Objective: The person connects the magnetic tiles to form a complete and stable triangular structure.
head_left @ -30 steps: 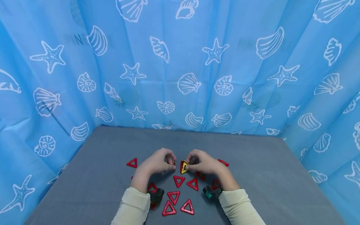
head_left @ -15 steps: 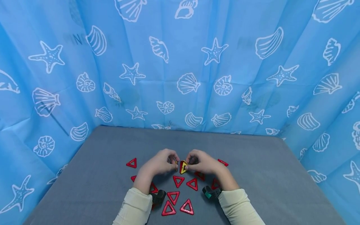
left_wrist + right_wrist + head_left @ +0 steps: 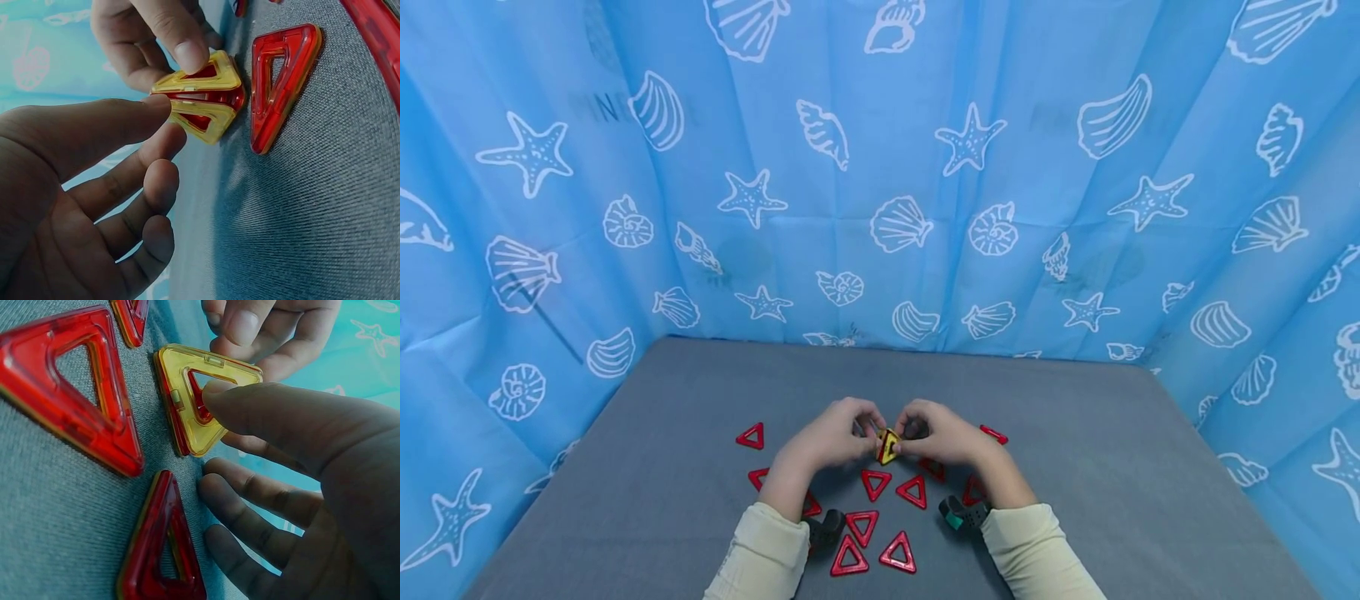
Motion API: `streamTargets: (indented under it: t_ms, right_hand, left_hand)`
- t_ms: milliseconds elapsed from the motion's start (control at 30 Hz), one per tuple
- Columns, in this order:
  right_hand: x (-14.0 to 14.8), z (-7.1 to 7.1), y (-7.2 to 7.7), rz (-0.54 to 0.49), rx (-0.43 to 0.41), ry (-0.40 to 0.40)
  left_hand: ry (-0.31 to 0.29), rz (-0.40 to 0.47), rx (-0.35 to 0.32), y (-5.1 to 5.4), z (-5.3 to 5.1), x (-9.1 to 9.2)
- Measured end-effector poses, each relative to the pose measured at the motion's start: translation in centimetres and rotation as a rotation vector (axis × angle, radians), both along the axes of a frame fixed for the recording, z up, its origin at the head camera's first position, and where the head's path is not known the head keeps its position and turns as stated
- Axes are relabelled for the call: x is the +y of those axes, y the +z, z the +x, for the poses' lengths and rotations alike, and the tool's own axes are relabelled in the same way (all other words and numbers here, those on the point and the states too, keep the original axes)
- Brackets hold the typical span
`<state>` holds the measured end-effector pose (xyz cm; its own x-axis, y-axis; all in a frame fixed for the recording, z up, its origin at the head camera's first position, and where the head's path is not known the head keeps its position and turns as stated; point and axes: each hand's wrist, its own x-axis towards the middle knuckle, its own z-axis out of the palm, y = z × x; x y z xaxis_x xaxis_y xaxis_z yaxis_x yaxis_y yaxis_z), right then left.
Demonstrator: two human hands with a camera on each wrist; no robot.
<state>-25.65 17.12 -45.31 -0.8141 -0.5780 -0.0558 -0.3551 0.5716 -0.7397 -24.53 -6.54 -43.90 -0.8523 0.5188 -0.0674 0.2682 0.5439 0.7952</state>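
My left hand [image 3: 833, 435] and right hand [image 3: 942, 433] meet over the middle of the grey table. In the left wrist view, my left thumb and fingers pinch a yellow-faced triangular magnetic tile [image 3: 220, 119]. My right hand pinches another yellow-faced triangular magnetic tile [image 3: 178, 372] between thumb and fingers. Both tiles stand tilted, close together, with red faces showing between them; whether their edges touch is partly hidden by the fingers. Just beside them, a red triangular tile [image 3: 290, 78] lies flat on the cloth.
Several red triangular tiles [image 3: 897, 566] lie scattered in front of and between my forearms. One red tile [image 3: 761, 435] is farther left, another [image 3: 995, 433] behind my right wrist. Black bands sit on both wrists. A blue shell-patterned curtain [image 3: 880, 167] surrounds the grey table [image 3: 1075, 433].
My left hand has moved right, bringing its tile up close to the one in my right hand. The right hand has stayed nearly still.
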Motion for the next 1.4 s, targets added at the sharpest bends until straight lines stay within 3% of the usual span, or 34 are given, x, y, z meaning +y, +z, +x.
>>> streamTargets:
  t_ms: [567, 933, 1133, 1400]
  right_hand:
    - [-0.3, 0.0, 0.0, 0.008, 0.023, -0.014]
    - [0.5, 0.1, 0.1, -0.030, -0.009, -0.001]
    - [0.5, 0.0, 0.0, 0.003, 0.008, -0.022]
    - [0.0, 0.1, 0.2, 0.024, -0.004, -0.034]
  left_hand:
    - [0.030, -0.031, -0.003, -0.7, -0.1, 0.3]
    - [0.057, -0.030, 0.014, -1.0, 0.0, 0.5]
    - [0.112, -0.056, 0.063, -1.2, -0.1, 0.6]
    - [0.248, -0.120, 0.132, -1.8, -0.3, 0.5]
